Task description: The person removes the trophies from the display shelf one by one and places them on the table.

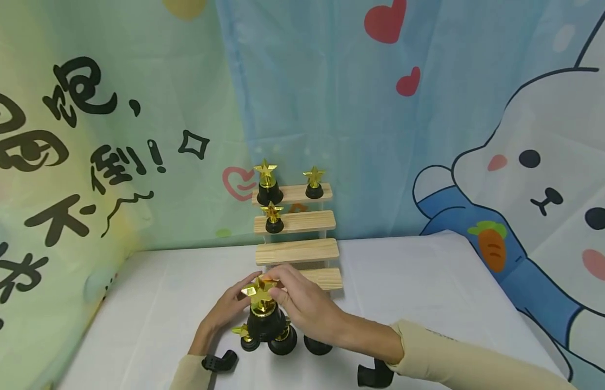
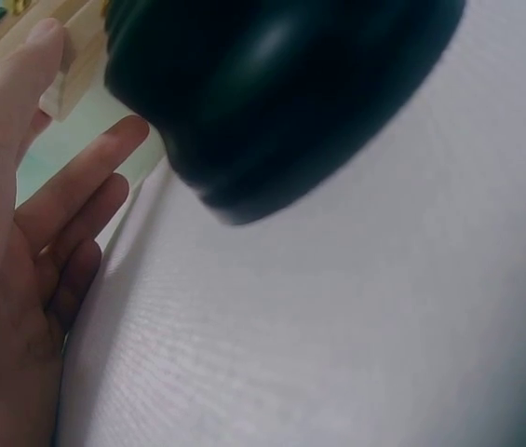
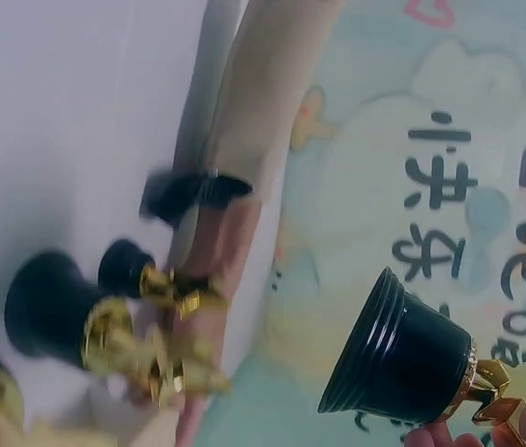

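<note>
My right hand (image 1: 307, 309) pinches the gold star of a trophy (image 1: 264, 326), whose black base hangs below it. The right wrist view shows this trophy (image 3: 400, 358) too, with fingertips at the star end. Just to the left, my left hand (image 1: 228, 304) is held up beside the star. Its fingers look loosely extended and apart from the black base in the left wrist view. Under the held trophy stand a small star trophy (image 1: 249, 343) and a larger one (image 1: 284, 343). Another black base (image 1: 317, 346) is partly hidden by my right hand and forearm.
A stepped wooden rack (image 1: 297, 251) stands behind the hands. Its top step bears a large trophy (image 1: 268, 189) at left and a small one (image 1: 314, 187) at right. One small trophy (image 1: 274, 221) sits on the step below. Printed cloth (image 1: 332, 108) hangs behind the white table (image 1: 405, 292).
</note>
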Demonstrator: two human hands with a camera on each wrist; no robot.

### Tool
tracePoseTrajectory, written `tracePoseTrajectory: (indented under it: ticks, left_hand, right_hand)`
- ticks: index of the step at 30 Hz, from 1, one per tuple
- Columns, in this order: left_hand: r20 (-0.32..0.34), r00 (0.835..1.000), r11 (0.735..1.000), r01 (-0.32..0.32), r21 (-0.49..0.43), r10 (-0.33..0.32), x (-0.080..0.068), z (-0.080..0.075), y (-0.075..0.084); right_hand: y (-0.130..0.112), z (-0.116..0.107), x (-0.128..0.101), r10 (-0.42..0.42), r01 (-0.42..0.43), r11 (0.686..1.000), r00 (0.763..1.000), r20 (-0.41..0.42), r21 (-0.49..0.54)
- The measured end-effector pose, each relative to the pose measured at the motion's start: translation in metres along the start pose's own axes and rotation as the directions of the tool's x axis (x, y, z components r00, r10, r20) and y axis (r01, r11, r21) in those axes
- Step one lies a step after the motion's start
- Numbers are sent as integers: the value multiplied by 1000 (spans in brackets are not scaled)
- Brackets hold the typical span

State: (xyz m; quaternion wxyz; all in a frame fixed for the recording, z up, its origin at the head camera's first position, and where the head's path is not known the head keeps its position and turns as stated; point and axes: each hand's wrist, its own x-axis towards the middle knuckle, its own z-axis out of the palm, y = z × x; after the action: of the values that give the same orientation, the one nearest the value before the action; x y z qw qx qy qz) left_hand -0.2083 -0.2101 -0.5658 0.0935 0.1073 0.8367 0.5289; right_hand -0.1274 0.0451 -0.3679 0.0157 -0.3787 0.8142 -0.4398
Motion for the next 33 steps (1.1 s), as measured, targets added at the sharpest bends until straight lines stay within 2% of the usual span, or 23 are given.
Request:
tracePoseTrajectory:
  ticks: [3,7,11,17,21,25,33]
  left_hand:
    - [24,999,999,-49,1,49,-1,-3,-3]
    - [59,993,995,-102,-4,102,-1,-3,-7]
    - [49,996,997,-78,-8,78,0,-2,-5]
    - [12,999,998,-39,47,38,1,0,-2]
    - [5,998,996,-62,67,62,2,0,-3]
    - [6,997,994,-81,71,81,2,0,-3]
    - [-5,998,995,-69,69,70,0,0,-1]
  right_hand:
    - [-2,13,0,-29,29,1000,999,20,6]
    - [-2,27,-2,-22,20,999,998,66,29]
    - [1,38,-5,6,-10,999,993,121,32]
    - [11,56,-15,12,-9,1000,986,167,-16]
    - [18,66,-19,16,-10,999,984,178,-33]
    - [22,72,-23,29,-29,1000,981,192,0]
    - [32,86,-27,30,-34,999,981,193,16]
